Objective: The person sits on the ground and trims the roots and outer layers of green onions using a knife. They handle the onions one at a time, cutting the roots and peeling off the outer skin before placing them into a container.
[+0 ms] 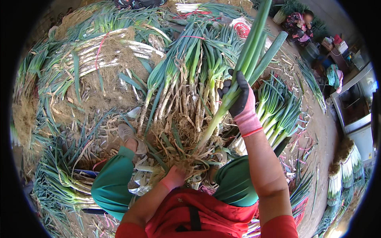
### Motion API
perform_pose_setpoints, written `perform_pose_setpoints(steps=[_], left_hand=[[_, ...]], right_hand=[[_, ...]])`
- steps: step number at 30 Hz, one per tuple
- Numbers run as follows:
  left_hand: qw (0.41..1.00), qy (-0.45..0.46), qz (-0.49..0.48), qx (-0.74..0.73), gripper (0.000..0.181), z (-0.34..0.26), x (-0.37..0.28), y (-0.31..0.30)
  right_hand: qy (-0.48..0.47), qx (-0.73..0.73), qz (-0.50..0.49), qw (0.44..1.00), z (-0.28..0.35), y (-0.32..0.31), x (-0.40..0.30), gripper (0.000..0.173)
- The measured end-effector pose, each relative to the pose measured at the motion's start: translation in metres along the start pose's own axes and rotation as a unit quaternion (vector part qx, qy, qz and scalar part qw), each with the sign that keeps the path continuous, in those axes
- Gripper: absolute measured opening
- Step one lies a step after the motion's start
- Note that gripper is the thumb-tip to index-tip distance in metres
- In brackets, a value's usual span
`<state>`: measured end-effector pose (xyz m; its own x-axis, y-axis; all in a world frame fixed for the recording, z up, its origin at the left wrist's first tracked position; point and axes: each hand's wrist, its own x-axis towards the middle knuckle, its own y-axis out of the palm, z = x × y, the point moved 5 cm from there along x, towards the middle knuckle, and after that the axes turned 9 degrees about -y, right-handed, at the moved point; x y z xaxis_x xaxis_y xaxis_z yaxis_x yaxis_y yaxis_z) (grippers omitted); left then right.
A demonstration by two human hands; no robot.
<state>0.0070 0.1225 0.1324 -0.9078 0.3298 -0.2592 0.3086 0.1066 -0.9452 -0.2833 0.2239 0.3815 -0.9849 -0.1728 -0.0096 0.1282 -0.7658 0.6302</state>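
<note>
A long green onion (215, 122) slants across the middle, its leaves at the upper right and its root end low, in front of my body. My right hand (243, 99), in a pink glove with dark palm and fingers, is wrapped around the lower leaves. At the root end is my left hand (175, 178), closed among roots and dry outer leaves; its fingertips are partly hidden and blurred. Just beyond lies a heap of unpeeled green onions (186, 89), with withered sheaths, soil and a pink tie across their leaves.
To the right lie cleaner green onions (276, 110). A tied bundle (98, 56) rests on a rooty pile at the left. More onions (68, 184) flank my left knee. Upright bundles (346, 172) stand by a white cabinet (361, 139). A person (297, 28) sits at the far right.
</note>
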Motion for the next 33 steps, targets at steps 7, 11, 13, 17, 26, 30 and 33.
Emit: perform_pose_setpoints(steps=[7,11,13,17,26,30,33], left_hand=[[0.913,-0.352,-0.118,-0.169,0.033,0.059,0.001,-0.027],[0.832,-0.277,-0.361,-0.316,0.028,0.052,0.051,-0.163],[0.816,-0.216,-0.367,-0.392,0.028,0.033,0.069,-0.213],[0.815,-0.167,-0.437,-0.343,0.025,-0.004,0.074,-0.263],[0.742,-0.222,-0.373,-0.511,0.019,-0.007,0.097,-0.245],[0.781,-0.176,-0.395,-0.450,0.025,-0.012,0.094,-0.248],[0.731,-0.188,-0.404,-0.516,0.024,0.009,0.097,-0.232]], right_hand=[[0.022,0.069,0.075,0.995,0.011,-0.006,0.002,0.039],[0.033,0.062,0.083,0.994,0.008,-0.004,-0.001,0.038],[0.045,0.081,0.090,0.992,0.005,-0.001,-0.003,0.037],[0.047,0.093,0.089,0.991,0.002,0.008,-0.006,0.037],[0.035,0.067,0.028,0.997,0.014,-0.008,-0.004,0.032],[0.066,0.027,-0.055,0.996,-0.002,-0.016,-0.007,0.037],[0.047,0.100,-0.018,0.994,-0.022,-0.007,0.008,0.024]])
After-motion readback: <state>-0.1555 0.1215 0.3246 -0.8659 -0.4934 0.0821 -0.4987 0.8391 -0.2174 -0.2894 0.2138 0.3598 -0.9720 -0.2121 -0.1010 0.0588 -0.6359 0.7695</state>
